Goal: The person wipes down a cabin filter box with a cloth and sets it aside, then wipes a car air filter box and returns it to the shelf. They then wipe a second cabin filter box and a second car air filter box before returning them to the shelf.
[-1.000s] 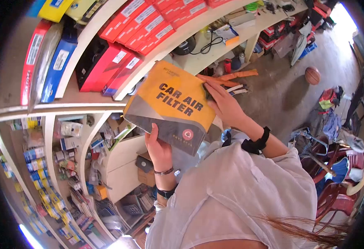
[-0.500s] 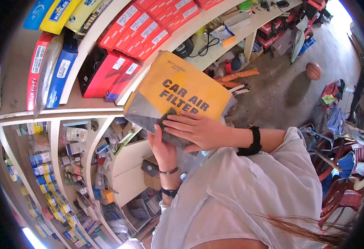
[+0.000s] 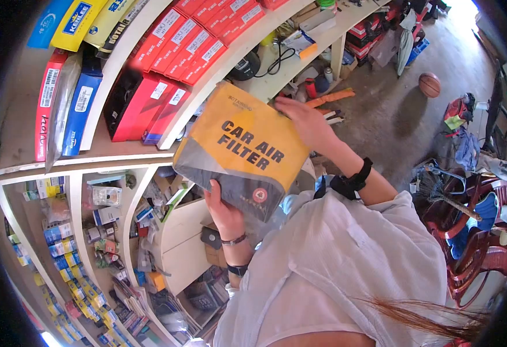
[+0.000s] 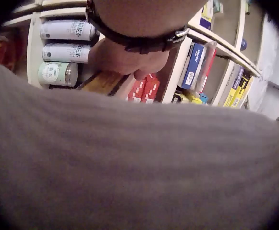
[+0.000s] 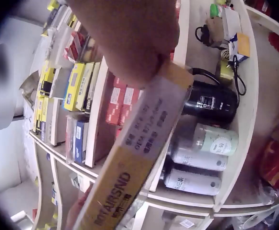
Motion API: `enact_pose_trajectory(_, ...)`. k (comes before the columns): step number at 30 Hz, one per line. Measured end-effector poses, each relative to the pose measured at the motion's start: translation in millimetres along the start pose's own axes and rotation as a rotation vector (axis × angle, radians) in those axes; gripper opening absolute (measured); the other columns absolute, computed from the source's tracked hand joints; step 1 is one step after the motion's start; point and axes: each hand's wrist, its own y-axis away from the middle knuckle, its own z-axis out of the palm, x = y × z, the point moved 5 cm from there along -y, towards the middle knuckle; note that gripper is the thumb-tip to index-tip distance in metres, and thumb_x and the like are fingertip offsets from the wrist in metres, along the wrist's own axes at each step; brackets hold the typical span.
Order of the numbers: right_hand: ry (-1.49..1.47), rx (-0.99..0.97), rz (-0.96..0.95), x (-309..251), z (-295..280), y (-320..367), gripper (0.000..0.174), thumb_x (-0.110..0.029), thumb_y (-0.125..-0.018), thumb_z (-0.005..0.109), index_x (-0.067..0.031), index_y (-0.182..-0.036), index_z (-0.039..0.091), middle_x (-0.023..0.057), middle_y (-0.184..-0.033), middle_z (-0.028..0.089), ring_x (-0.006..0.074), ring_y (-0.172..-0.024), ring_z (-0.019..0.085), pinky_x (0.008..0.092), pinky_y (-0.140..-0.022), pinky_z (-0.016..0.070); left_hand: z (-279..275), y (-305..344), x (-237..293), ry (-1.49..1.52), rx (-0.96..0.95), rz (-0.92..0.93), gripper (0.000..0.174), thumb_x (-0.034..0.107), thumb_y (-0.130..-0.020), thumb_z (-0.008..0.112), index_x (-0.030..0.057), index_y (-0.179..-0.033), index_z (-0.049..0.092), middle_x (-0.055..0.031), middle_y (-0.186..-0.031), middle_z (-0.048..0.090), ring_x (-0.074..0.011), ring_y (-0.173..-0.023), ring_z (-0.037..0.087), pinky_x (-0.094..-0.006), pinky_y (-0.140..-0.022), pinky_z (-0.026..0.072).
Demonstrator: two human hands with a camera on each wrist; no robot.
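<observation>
A yellow and grey car air filter box (image 3: 248, 136) in clear plastic wrap is held up, tilted, in front of the body. My left hand (image 3: 224, 213) grips its lower edge, thumb on the dark printed face, other fingers hidden behind. At the box's upper right edge, my right hand (image 3: 311, 124) holds the side near the corner. From the right wrist, the box's narrow labelled side (image 5: 130, 158) shows, with the right hand (image 5: 134, 38) over its far end. In the left wrist view, the left hand (image 4: 125, 60) partly covers the box (image 4: 103, 82); a sleeve fills the lower part.
Shelves with stacked red boxes (image 3: 187, 43) stand close beyond the box. Lower shelves (image 3: 74, 243) at left hold many small packages. A black kettle (image 5: 211, 103) and canisters (image 5: 216, 140) share another shelf. A basketball (image 3: 429, 85) and red chairs (image 3: 485, 254) are at right.
The right hand moved from the box's right edge down across its printed front, then back up to the upper right edge. The left hand kept its hold.
</observation>
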Motion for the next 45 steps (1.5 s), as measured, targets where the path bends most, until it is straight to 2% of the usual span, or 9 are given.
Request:
enact_pose_trajectory(4, -0.188, 0.214, 0.09, -13, -23, 8, 0.042, -0.003, -0.093, 0.052, -0.0035, -0.134, 0.056, 0.0175, -0.144, 0.053, 0.0341, -0.132, 0.052, 0.0411, -0.108, 0.0448, -4, 0, 5, 0.046, -0.06, 0.016, 0.046, 0.025, -0.103, 0.054, 0.0021, -0.142, 0.043, -0.0126, -0.136, 0.056, -0.0276, -0.123, 0.057, -0.0457, -0.102, 0.0478)
enact_pose_trajectory(6, -0.063, 0.238, -0.255, -58, -14, 8, 0.045, -0.004, -0.093, 0.056, -0.0048, -0.137, 0.054, 0.0181, -0.143, 0.053, 0.0334, -0.131, 0.053, 0.0406, -0.108, 0.0443, -1, 4, 4, 0.076, -0.07, 0.019, 0.046, 0.022, -0.103, 0.055, 0.0012, -0.142, 0.042, -0.0127, -0.136, 0.055, -0.0264, -0.123, 0.056, -0.0437, -0.101, 0.0479)
enact_pose_trajectory(9, -0.138, -0.134, -0.344, -119, 13, 18, 0.063, -0.022, -0.089, 0.067, -0.0032, -0.146, 0.045, 0.0163, -0.152, 0.044, 0.0306, -0.142, 0.042, 0.0432, -0.116, 0.0354, 15, 8, 4, 0.028, -0.061, 0.044, 0.049, 0.024, -0.102, 0.055, 0.0014, -0.144, 0.041, -0.014, -0.138, 0.053, -0.027, -0.125, 0.054, -0.0446, -0.104, 0.0462)
enact_pose_trajectory(14, 0.093, -0.228, -0.427, -113, 20, 28, 0.075, -0.03, -0.086, 0.069, -0.0029, -0.15, 0.039, 0.0119, -0.156, 0.039, 0.0277, -0.148, 0.032, 0.0427, -0.12, 0.0291, 21, 16, 7, 0.056, -0.047, 0.109, 0.048, 0.021, -0.102, 0.056, 0.0022, -0.143, 0.041, -0.0139, -0.137, 0.055, -0.0267, -0.123, 0.056, -0.0427, -0.101, 0.0476)
enact_pose_trajectory(26, -0.143, 0.487, -0.149, -41, -40, 11, 0.037, -0.002, -0.083, 0.061, -0.0024, -0.12, 0.066, 0.0153, -0.128, 0.064, 0.0365, -0.124, 0.056, 0.0469, -0.107, 0.0435, 16, 18, -3, -0.139, -0.18, 0.137, 0.048, 0.015, -0.101, 0.058, 0.0024, -0.144, 0.043, -0.0108, -0.133, 0.059, -0.024, -0.119, 0.058, -0.0398, -0.1, 0.0477)
enact_pose_trajectory(30, -0.2, 0.228, -0.445, -114, -30, 2, 0.051, 0.001, -0.085, 0.06, -0.0014, -0.136, 0.055, 0.0175, -0.142, 0.053, 0.0321, -0.136, 0.047, 0.0439, -0.113, 0.0375, 25, 17, -12, -0.282, -0.177, 0.168, 0.044, 0.011, -0.101, 0.058, 0.0003, -0.14, 0.043, -0.0089, -0.125, 0.06, -0.0165, -0.114, 0.058, -0.0328, -0.095, 0.0485)
enact_pose_trajectory(32, -0.222, -0.065, -0.481, -150, -5, 6, 0.061, -0.014, -0.086, 0.068, -0.0024, -0.143, 0.048, 0.0161, -0.153, 0.042, 0.029, -0.142, 0.04, 0.0431, -0.116, 0.0348, 38, 24, -11, -0.308, -0.179, 0.154, 0.044, 0.012, -0.101, 0.057, -0.0003, -0.141, 0.041, -0.0083, -0.122, 0.06, -0.0156, -0.111, 0.059, -0.0313, -0.092, 0.0494)
enact_pose_trajectory(35, -0.039, -0.069, -0.651, -156, 15, 15, 0.077, -0.03, -0.084, 0.073, -0.0033, -0.148, 0.042, 0.0138, -0.158, 0.034, 0.0277, -0.147, 0.032, 0.0437, -0.119, 0.031, 42, 32, -9, -0.205, -0.199, 0.156, 0.049, 0.012, -0.101, 0.056, 0.0, -0.144, 0.037, -0.0106, -0.129, 0.058, -0.0183, -0.118, 0.057, -0.0322, -0.097, 0.0475)
enact_pose_trajectory(45, 0.167, 0.23, -0.136, -54, -27, -4, 0.061, -0.014, -0.092, 0.063, -0.0021, -0.147, 0.041, 0.0171, -0.153, 0.041, 0.0332, -0.142, 0.039, 0.0426, -0.115, 0.0352, 17, 34, -1, -0.145, -0.23, 0.13, 0.047, 0.004, -0.096, 0.059, 0.0005, -0.141, 0.044, -0.0096, -0.13, 0.06, -0.0203, -0.116, 0.059, -0.0339, -0.099, 0.0463)
